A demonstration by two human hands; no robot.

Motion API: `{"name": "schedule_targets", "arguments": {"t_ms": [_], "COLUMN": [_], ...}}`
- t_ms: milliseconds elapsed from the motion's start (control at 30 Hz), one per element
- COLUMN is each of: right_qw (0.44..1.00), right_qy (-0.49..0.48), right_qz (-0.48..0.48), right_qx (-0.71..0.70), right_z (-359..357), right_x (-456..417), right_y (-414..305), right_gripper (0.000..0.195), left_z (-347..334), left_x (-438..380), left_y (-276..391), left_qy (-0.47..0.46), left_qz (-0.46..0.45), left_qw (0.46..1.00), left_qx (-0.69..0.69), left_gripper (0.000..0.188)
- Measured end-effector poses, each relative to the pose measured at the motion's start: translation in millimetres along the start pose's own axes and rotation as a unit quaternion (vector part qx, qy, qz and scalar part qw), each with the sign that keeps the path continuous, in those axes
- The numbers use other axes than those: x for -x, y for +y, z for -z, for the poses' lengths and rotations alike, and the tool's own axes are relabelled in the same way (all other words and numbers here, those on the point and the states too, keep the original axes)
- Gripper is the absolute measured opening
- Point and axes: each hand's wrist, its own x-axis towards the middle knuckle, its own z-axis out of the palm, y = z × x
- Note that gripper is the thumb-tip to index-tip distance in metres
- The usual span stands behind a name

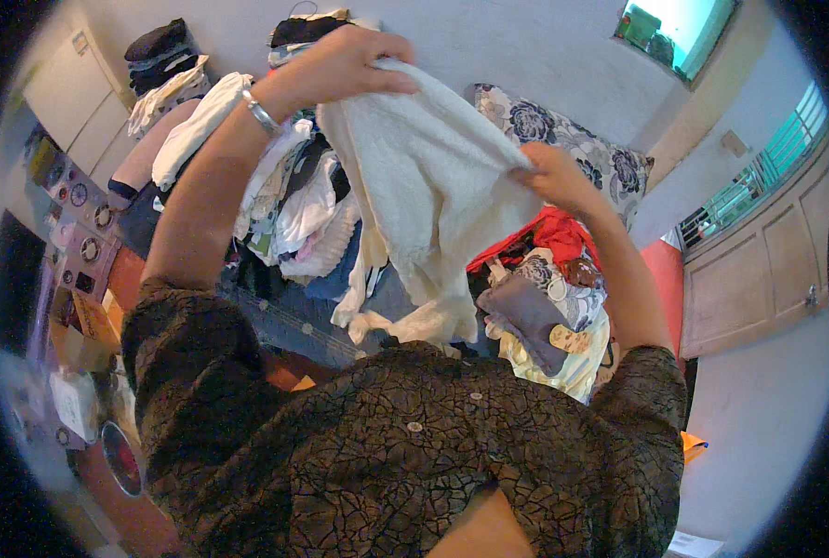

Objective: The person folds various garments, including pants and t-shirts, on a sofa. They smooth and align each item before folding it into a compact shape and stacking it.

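A cream-white cloth garment (428, 174) is held up and spread between my two hands, its lower end hanging in folds over the bed. My left hand (355, 63), with a silver bangle at the wrist, grips its upper edge. On the other side, my right hand (550, 174) pinches the garment's edge, slightly blurred. Behind and beside my left forearm lies a loose heap of clothes (310, 216), white, dark and patterned. Below my right hand are a red cloth (561, 237), a folded grey cloth (529, 317) and pale yellow fabric (589, 363).
Stacked folded clothes (160, 56) stand by the wall at the back left, with another stack (306, 31) behind my left hand. A floral pillow (561, 132) leans at the back right. An open cardboard box (83, 328) is at the left; a wooden door (756, 272) is at the right.
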Motion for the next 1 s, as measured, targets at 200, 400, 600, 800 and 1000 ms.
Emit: {"name": "schedule_targets", "arguments": {"t_ms": [200,400,600,800,1000], "right_qw": [0.996,0.966,0.961,0.997,0.975], "right_qy": [0.077,0.204,0.244,0.046,-0.201], "right_qz": [0.002,-0.003,-0.017,-0.038,-0.095], "right_qx": [0.045,0.161,0.128,0.038,0.009], "right_z": [64,101,103,-31,-207], "right_x": [-22,-47,-52,75,212], "right_y": [-7,1,-2,65,101], "right_gripper": [0.018,0.017,0.024,0.027,0.011], "left_z": [7,22,33,-99,-345], "left_x": [30,23,44,155,319], "left_y": [-55,-101,-115,-68,-49], "left_qy": [-0.047,0.197,0.273,0.034,-0.228], "left_qz": [0.004,0.145,0.137,0.161,0.298], "left_qw": [0.971,0.943,0.951,0.972,0.886], "left_qx": [-0.234,-0.225,-0.041,0.171,0.274], "left_gripper": [0.027,0.026,0.02,0.011,0.019]}}
